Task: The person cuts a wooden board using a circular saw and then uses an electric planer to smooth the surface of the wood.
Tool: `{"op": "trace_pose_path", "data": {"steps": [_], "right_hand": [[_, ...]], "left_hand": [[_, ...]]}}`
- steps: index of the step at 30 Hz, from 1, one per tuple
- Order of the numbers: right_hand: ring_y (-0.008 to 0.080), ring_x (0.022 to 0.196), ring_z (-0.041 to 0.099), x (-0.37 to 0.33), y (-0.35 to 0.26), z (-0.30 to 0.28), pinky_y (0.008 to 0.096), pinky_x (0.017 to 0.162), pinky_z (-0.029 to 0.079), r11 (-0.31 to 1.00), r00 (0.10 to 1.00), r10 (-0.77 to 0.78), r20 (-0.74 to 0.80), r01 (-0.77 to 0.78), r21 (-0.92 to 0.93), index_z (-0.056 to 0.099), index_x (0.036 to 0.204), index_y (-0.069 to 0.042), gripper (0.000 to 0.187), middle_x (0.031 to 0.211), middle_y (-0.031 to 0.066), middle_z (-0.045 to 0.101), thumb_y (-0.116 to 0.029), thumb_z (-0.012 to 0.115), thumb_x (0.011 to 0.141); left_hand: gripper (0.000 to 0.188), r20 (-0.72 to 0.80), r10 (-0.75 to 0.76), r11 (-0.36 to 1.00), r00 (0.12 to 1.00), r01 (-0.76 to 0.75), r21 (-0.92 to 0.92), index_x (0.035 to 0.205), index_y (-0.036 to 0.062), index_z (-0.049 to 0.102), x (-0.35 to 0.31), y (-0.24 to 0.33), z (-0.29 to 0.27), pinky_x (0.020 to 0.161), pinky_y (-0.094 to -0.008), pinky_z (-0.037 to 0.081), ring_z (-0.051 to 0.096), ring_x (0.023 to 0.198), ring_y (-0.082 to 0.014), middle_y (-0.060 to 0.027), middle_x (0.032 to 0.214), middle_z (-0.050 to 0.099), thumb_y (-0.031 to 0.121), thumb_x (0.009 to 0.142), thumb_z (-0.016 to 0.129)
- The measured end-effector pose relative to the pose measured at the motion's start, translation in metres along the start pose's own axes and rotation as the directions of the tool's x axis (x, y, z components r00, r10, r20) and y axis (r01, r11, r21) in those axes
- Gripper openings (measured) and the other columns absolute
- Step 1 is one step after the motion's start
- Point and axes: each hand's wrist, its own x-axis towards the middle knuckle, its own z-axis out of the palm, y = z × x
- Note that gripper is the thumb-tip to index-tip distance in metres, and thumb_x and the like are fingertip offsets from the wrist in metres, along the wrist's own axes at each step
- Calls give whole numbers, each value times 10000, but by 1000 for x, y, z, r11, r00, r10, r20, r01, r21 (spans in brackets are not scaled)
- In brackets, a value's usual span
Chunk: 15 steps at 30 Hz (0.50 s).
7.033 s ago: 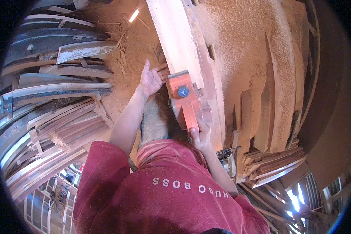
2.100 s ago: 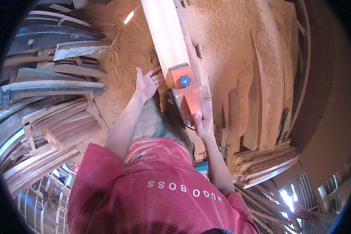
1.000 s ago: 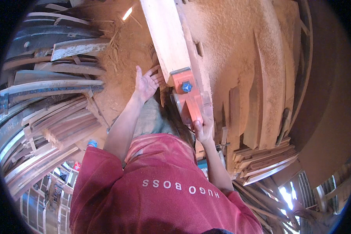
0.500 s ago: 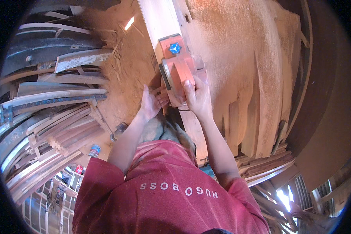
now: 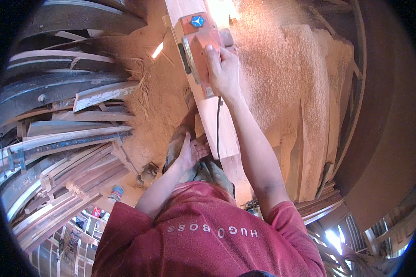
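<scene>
My right hand point(image 5: 225, 74) is closed around the rear handle of an orange electric hand planer point(image 5: 198, 45) with a blue knob at its front. The planer rests on top of a long pale wooden plank point(image 5: 211, 121), which runs away from me. From the back of the planer a black cord point(image 5: 218, 127) trails along the plank toward me. My left hand point(image 5: 192, 153) is empty, fingers stretched out, beside the plank's left edge near its close end. Whether its fingertips touch the wood I cannot tell.
Curved boards and stacked lumber point(image 5: 85, 177) fill the left side. Wide boards point(image 5: 309, 138) lie on the right beneath wood dust. Shavings cover the floor point(image 5: 145, 111). A small blue can point(image 5: 116, 192) stands near the lumber on the left.
My right hand has pushed the planer forward along the plank, away from me. My left hand has come back from beside the planer toward my body, and more of the cord shows.
</scene>
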Motion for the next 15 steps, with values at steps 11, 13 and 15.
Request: {"op": "trace_pose_path", "data": {"steps": [11, 13, 15], "right_hand": [[219, 781, 591, 137, -54, 63, 388, 706, 455, 973, 973, -232, -8, 232, -4, 671, 933, -3, 507, 758, 126, 608, -470, 490, 1013], [317, 1021, 678, 169, -60, 72, 412, 891, 495, 955, 957, -290, 25, 288, 70, 709, 1113, -24, 561, 982, 204, 708, -494, 411, 1044], [323, 943, 692, 213, -57, 65, 396, 805, 513, 820, 835, -546, -70, 515, -250, 702, 1007, 10, 600, 920, 238, 696, -520, 423, 1032]], "left_hand": [[1025, 152, -97, 990, 984, 79, 116, 1556, 24, 251, 4, 11, -18, 1087, -460, 401, 543, 1265, -378, -314, 1349, 553, 829, 922, 226], [1026, 189, -68, 994, 980, 51, 92, 1565, 25, 233, 5, 9, -20, 1105, -478, 380, 538, 1276, -386, -322, 1365, 543, 826, 924, 223], [1024, 205, -70, 994, 976, 51, 96, 1565, 24, 229, 11, 8, -12, 1107, -485, 377, 547, 1264, -388, -322, 1360, 547, 823, 925, 230]]}}
